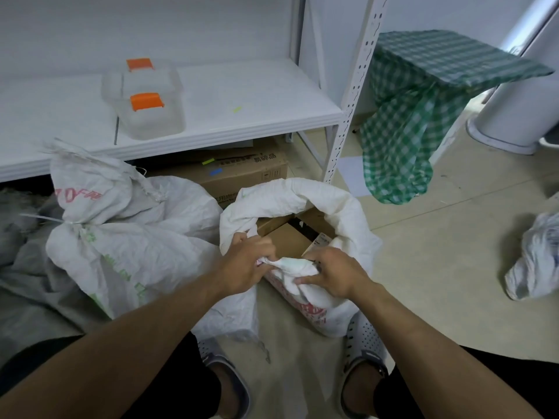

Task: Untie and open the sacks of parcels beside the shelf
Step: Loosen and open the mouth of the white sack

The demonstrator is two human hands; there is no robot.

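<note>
Woven plastic sack (348,213) is limp, probably slippery: left hand (245,267) and right hand (335,273) pinch rolled rim (290,264) between them; grip there.

I see a white metal shelf (257,116) against a pale wall (151,22), its perforated upright (354,95) standing on a beige tiled floor (453,252). Two clear boxes with orange clasps (151,116) sit on the shelf board, and a cardboard carton (242,173) lies beneath it. To the right, a green checked cloth (423,101) drapes over some furniture, near a white rounded base (508,116). The light is soft and even.
</note>
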